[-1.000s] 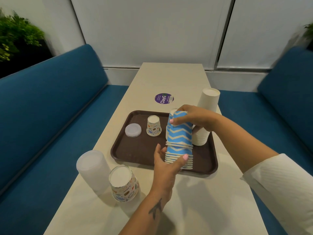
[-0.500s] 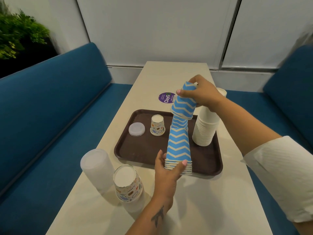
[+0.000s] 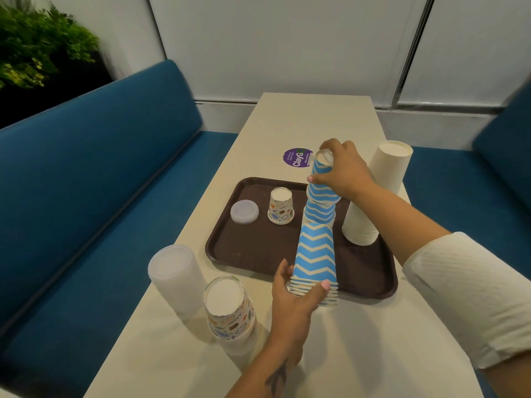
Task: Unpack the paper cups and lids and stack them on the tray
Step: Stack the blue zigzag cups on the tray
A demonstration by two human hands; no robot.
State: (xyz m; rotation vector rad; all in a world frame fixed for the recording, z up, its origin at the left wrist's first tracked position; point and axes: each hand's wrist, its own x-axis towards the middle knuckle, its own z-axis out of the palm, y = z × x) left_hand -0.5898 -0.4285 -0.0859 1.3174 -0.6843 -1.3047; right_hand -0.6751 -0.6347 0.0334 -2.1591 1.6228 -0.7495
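A tall stack of blue zigzag cups (image 3: 316,254) stands upside down on the near edge of the brown tray (image 3: 258,248). My left hand (image 3: 296,297) grips its base rims. My right hand (image 3: 342,170) holds the upper few blue cups (image 3: 320,193), pulled partly up off the stack. On the tray also stand a white cup stack (image 3: 373,202) at the right, one patterned cup (image 3: 281,205) and a clear lid (image 3: 244,211). Off the tray, near left, stand a clear lid stack (image 3: 175,280) and a patterned cup stack (image 3: 230,308).
The narrow beige table (image 3: 316,122) carries a purple round sticker (image 3: 297,157) beyond the tray. Blue benches (image 3: 86,182) run along both sides. A white wall closes the far end, and a green plant (image 3: 37,47) sits at the upper left.
My right hand has lifted the top blue cups upward, stretching the stack taller. My left hand stayed at the base.
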